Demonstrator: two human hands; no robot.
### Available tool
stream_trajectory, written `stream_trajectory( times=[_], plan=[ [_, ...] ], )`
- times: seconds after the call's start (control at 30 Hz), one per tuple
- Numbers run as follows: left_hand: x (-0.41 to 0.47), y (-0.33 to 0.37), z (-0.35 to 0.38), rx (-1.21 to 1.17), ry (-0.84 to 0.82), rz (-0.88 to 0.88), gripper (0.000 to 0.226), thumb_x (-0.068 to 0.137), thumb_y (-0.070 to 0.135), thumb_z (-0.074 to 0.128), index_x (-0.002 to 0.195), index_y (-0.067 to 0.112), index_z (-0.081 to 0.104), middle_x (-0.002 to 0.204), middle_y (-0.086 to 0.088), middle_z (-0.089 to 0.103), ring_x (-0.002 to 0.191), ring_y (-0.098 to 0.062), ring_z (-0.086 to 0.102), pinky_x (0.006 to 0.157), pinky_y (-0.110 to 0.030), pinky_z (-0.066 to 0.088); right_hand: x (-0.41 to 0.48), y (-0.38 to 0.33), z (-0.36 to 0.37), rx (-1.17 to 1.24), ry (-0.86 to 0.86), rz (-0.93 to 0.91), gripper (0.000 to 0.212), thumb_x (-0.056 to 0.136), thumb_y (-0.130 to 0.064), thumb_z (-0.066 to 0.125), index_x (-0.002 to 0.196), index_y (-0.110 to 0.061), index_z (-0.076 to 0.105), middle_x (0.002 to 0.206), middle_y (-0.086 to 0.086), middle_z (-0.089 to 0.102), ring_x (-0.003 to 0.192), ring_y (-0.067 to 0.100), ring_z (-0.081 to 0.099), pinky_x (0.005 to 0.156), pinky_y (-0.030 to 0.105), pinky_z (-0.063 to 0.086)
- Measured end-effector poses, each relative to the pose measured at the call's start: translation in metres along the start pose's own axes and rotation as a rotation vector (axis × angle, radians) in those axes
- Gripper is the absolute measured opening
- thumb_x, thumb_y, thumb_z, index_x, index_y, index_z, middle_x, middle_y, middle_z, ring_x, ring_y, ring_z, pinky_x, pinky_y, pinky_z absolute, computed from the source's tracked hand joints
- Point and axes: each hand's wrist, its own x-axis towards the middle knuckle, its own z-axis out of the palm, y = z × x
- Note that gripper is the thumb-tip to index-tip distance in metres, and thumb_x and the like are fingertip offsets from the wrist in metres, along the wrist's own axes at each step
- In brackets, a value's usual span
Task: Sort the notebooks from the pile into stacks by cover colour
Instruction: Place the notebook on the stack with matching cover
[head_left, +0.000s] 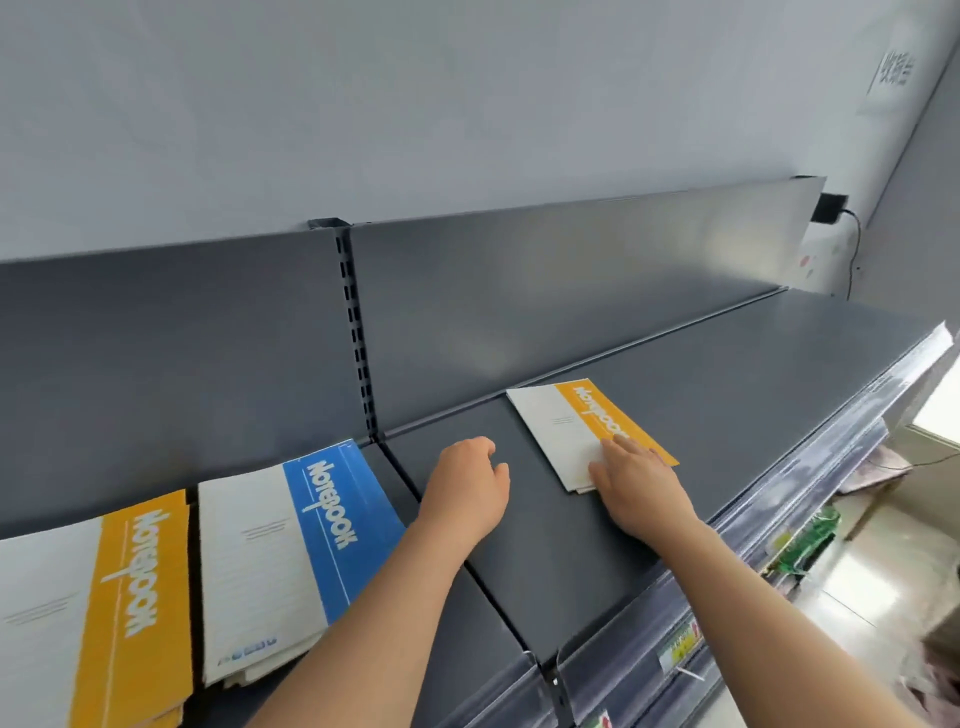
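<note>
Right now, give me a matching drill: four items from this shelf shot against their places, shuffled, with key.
1 left hand
2 right hand
3 blue notebook
4 left orange notebook

A cut off by left frame edge
B flat on right orange notebook
C over bare shelf, holding nothing
D just left of slotted upright

Pairs: 1-C, 2-B, 3-D, 4-A

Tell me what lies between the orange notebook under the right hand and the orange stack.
The blue stack lies between the notebook and the orange stack; the left hand hovers in that gap too. Nothing else visible.
</note>
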Motion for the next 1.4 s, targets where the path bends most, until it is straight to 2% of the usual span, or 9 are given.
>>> stream_trajectory(
  times=[0.1, 0.2, 0.33, 0.53, 0.73, 0.9, 1.1, 1.27, 1.4],
  plan=[
    [0.021, 0.01, 0.013, -0.125, -0.048, -0.056, 0.009, 0.094, 0.018, 0.049, 0.096, 0.012, 0.055, 0.075, 0.003, 0.056, 0.078, -0.02, 0.053, 0.067, -0.027, 0.042, 0.006, 0.003, 0.005, 0.005, 0.018, -0.035, 0.022, 0.098, -0.028, 0.033, 0.084, -0.016, 0.045, 0.092, -0.003, 0.048, 0.101, 0.023, 0.051, 0.089, 0.03, 0.034],
    [0.037, 0.018, 0.02, -0.295, -0.024, -0.155, 0.027, 0.085, 0.016, 0.057, 0.067, 0.011, 0.039, 0.065, -0.004, 0.047, 0.059, -0.018, 0.044, 0.049, -0.025, 0.03, 0.002, 0.003, 0.01, -0.025, 0.013, -0.152, 0.027, 0.098, -0.026, 0.033, 0.094, -0.015, 0.058, 0.103, -0.003, 0.06, 0.103, 0.019, 0.054, 0.096, 0.026, 0.032],
    [0.049, 0.014, 0.023, -0.357, -0.033, -0.211, 0.018, 0.077, 0.018, 0.069, 0.087, 0.004, 0.066, 0.085, -0.004, 0.069, 0.07, -0.018, 0.062, 0.046, -0.022, 0.039, -0.004, 0.003, 0.004, 0.115, 0.014, -0.239, 0.027, 0.097, -0.022, 0.041, 0.102, -0.017, 0.067, 0.105, -0.005, 0.069, 0.1, 0.017, 0.057, 0.099, 0.02, 0.032],
    [0.049, 0.011, 0.023, -0.401, 0.029, -0.268, 0.021, 0.082, 0.006, 0.06, 0.1, 0.006, 0.052, 0.095, -0.001, 0.061, 0.078, -0.012, 0.058, 0.05, -0.022, 0.04, 0.007, 0.016, 0.001, 0.145, 0.144, 0.09, 0.027, 0.096, -0.022, 0.04, 0.089, -0.007, 0.062, 0.088, 0.004, 0.065, 0.094, 0.029, 0.055, 0.075, 0.035, 0.041],
    [0.041, 0.017, 0.021, -0.403, 0.115, -0.292, 0.022, 0.083, 0.004, 0.059, 0.101, 0.007, 0.046, 0.088, 0.004, 0.052, 0.072, -0.006, 0.05, 0.049, -0.022, 0.036, 0.005, 0.013, -0.002, 0.185, 0.064, 0.011, 0.031, 0.098, -0.025, 0.039, 0.12, -0.017, 0.06, 0.116, 0.0, 0.063, 0.109, 0.019, 0.054, 0.087, 0.028, 0.042],
    [0.036, 0.019, 0.022, -0.451, 0.094, -0.35, 0.032, 0.081, 0.009, 0.066, 0.106, 0.008, 0.046, 0.102, -0.003, 0.059, 0.087, -0.017, 0.059, 0.058, -0.027, 0.046, 0.002, 0.014, 0.0, 0.304, 0.058, -0.071, 0.025, 0.094, -0.023, 0.046, 0.108, -0.012, 0.064, 0.094, 0.001, 0.068, 0.085, 0.02, 0.06, 0.076, 0.032, 0.049],
    [0.018, 0.023, 0.004, -0.569, 0.039, -0.315, 0.02, 0.086, 0.008, 0.063, 0.105, 0.014, 0.059, 0.106, 0.002, 0.067, 0.092, -0.014, 0.064, 0.076, -0.034, 0.057, 0.01, 0.015, 0.003, 0.435, 0.018, -0.122, 0.033, 0.092, -0.033, 0.052, 0.124, -0.026, 0.053, 0.124, -0.01, 0.056, 0.105, 0.009, 0.052, 0.083, 0.023, 0.042],
    [-0.023, 0.019, -0.034, -0.641, 0.222, -0.259, 0.021, 0.092, 0.014, 0.059, 0.11, 0.024, 0.055, 0.107, 0.01, 0.065, 0.095, -0.01, 0.064, 0.069, -0.027, 0.056, 0.007, -0.025, 0.001, 0.69, -0.062, -0.095, 0.062, 0.092, -0.039, 0.054, 0.146, -0.018, 0.03, 0.116, -0.009, 0.053, 0.094, 0.007, 0.052, 0.068, 0.016, 0.042],
    [-0.062, -0.003, -0.061, -0.651, 0.427, -0.29, 0.024, 0.093, 0.017, 0.058, 0.115, 0.025, 0.055, 0.112, 0.011, 0.065, 0.099, -0.011, 0.064, 0.07, -0.025, 0.057, -0.007, -0.067, -0.002, 0.817, -0.055, -0.243, 0.027, 0.09, -0.03, 0.06, 0.116, -0.03, 0.054, 0.094, -0.023, 0.061, 0.08, -0.001, 0.062, 0.062, 0.013, 0.045]
  ],
)
